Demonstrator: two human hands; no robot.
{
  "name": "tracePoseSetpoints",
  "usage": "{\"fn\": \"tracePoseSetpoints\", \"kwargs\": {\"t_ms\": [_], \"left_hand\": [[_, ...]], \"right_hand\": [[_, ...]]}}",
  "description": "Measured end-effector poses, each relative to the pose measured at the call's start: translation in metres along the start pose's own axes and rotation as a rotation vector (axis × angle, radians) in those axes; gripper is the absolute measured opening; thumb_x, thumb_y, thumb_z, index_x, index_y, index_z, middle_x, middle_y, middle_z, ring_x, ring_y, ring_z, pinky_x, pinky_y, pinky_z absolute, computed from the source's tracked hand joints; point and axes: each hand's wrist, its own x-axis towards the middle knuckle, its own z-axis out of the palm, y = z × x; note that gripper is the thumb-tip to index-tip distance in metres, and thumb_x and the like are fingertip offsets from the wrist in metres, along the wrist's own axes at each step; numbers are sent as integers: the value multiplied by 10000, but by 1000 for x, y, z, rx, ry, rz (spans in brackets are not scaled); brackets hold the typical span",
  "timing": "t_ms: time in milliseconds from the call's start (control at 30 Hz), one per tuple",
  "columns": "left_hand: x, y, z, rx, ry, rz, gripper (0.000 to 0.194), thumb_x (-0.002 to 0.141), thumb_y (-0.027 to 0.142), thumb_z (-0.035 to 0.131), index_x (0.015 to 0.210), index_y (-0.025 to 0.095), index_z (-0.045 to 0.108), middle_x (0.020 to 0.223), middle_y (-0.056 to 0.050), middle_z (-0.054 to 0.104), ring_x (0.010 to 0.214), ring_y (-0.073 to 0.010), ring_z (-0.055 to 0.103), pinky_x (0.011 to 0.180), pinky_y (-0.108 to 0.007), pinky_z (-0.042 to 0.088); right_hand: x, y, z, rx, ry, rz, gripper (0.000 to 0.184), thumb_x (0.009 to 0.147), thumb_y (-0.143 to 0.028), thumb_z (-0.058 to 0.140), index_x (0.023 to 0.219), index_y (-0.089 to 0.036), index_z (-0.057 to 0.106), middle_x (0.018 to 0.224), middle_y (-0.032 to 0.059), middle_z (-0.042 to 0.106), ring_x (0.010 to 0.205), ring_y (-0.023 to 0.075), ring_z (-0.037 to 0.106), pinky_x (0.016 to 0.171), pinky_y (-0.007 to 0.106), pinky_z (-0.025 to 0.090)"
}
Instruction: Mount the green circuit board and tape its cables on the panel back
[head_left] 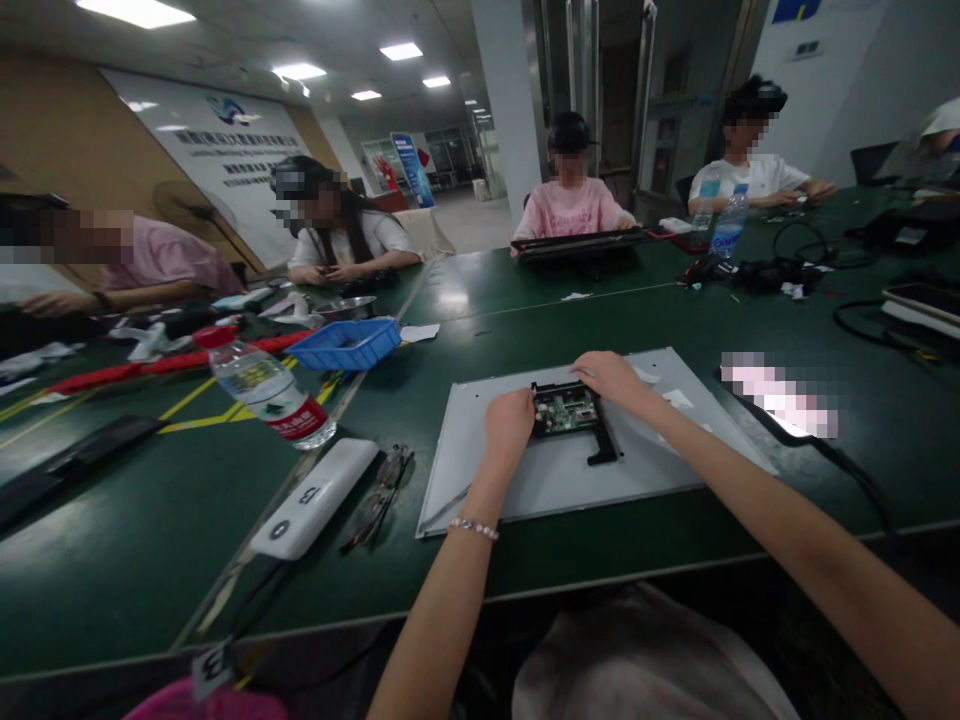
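Observation:
A green circuit board (568, 411) sits in a black plastic frame (604, 446) on a white panel (472, 470) in front of me. The frame's lower right part reaches toward me like an arm with a short foot. My left hand (511, 422), a beaded bracelet at its wrist, is closed on the frame's left edge. At the frame's far right corner, the fingers of my right hand (604, 377) are bent down and closed on its edge. My hands partly cover both fingertips and the frame's edges. Small white scraps (677, 399) lie on the panel beside my right forearm.
Left of the panel are glasses (379, 497), a white power bank (319, 500), a tilted-looking water bottle (271, 392) and a blue tray (349, 345). A lit phone (776, 400) with a cable lies right. Several people sit around the green table (480, 300).

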Motion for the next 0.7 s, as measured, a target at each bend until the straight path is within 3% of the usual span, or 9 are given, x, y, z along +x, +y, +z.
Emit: {"fn": "tracePoseSetpoints", "kwargs": {"t_ms": [100,233,433,700], "left_hand": [[1,0,1,-5,23,4,390,978,354,355,1019,186,705,935,-116,724,887,-216,665,774,-280,446],[2,1,3,-24,46,0,373,949,425,423,1006,202,716,920,-102,729,878,-222,663,748,-274,444],[3,-1,2,-11,73,-10,317,945,322,438,1035,224,725,968,-100,732,912,-217,663,770,-268,446],[2,-4,-2,34,96,-7,318,924,234,446,1089,227,718,999,-102,732,949,-228,668,825,-287,460]], "right_hand": [[-9,15,-14,-29,92,57,256,929,-195,482,1049,-167,706,1106,80,700,1035,206,619,912,292,445],[-24,39,-18,-83,33,71,253,919,-174,484,1006,-167,721,1084,96,705,1041,214,619,923,294,436],[-26,53,-2,-53,-58,6,309,924,-150,433,1107,-133,682,1182,120,666,1136,217,580,1003,313,405],[-36,71,-6,33,-82,62,481,907,-227,499,1377,-123,483,1407,154,502,1291,263,464,1079,421,353]]}}
